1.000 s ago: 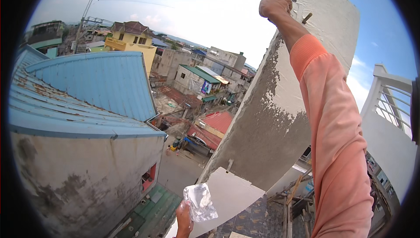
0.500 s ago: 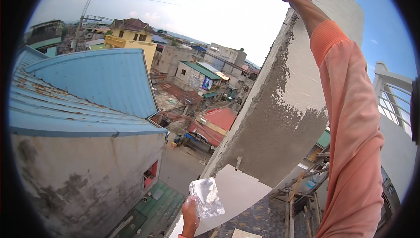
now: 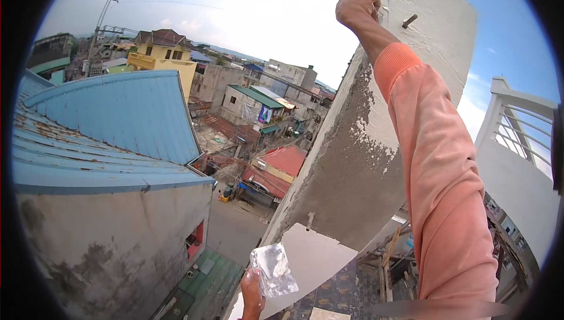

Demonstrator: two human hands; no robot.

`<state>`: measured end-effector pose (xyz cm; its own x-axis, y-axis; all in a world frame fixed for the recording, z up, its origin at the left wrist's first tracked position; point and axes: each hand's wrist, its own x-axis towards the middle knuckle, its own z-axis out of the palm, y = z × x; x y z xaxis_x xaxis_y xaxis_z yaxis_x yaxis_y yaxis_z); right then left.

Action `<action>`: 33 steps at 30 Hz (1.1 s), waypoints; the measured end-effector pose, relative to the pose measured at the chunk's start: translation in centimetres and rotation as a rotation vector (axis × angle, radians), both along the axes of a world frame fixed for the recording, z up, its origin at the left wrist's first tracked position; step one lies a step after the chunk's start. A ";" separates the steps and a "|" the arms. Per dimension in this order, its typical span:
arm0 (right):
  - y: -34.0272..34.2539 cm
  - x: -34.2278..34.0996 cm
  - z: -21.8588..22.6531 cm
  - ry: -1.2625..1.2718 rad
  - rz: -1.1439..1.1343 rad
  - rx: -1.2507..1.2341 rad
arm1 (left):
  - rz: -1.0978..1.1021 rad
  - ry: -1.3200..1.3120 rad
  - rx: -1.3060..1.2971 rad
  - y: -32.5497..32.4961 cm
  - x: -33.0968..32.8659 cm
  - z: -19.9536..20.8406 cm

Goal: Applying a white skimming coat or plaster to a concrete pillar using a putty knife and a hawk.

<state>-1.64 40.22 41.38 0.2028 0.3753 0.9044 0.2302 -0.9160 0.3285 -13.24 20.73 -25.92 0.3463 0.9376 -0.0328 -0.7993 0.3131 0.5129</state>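
Note:
In my left hand [image 3: 251, 289], low in the middle, is a small clear plate [image 3: 272, 279] with a smear of white putty [image 3: 282, 266] on it. My fingers close round its left edge. Raised high, my right hand [image 3: 359, 9] is closed at the left edge of a tall wall [image 3: 346, 202]; what it grips is hidden behind the fingers. White coating [image 3: 437, 49] covers the wall's upper part, grey render shows in the middle, and a smooth white patch [image 3: 320, 255] lies at the bottom. A short brown peg [image 3: 409, 21] sticks out beside my right wrist.
Left stands a stained building [image 3: 117, 232] with a blue metal roof [image 3: 117, 114]. A street [image 3: 235, 226] runs far below, past the wall's edge. Wooden scaffolding [image 3: 385, 267] stands lower right, near a white railing wall [image 3: 520, 179]. Dark tiles [image 3: 335, 296] lie below.
My right hand has moved left and slightly down, from the wall's upper face to its left edge, uncovering the peg. The view has shifted a little; my left hand still holds the plate.

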 end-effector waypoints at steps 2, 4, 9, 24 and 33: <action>0.1 -0.2 -1.0 -0.052 0.045 -0.047 | -0.033 0.013 0.034 -0.2 0.2 -0.5; -0.5 -1.3 -1.9 -0.067 0.132 -0.062 | -0.025 -0.013 0.035 -0.6 0.4 -0.7; -4.8 -2.0 -2.3 0.040 0.354 -0.016 | -0.022 -0.040 0.018 -1.4 -0.4 0.5; -4.2 4.2 -7.3 -0.125 0.867 0.069 | -0.035 -0.010 0.032 -1.3 0.7 1.1; -18.4 6.6 -10.4 -0.251 0.485 -0.086 | -0.010 0.038 0.053 -1.4 0.2 0.3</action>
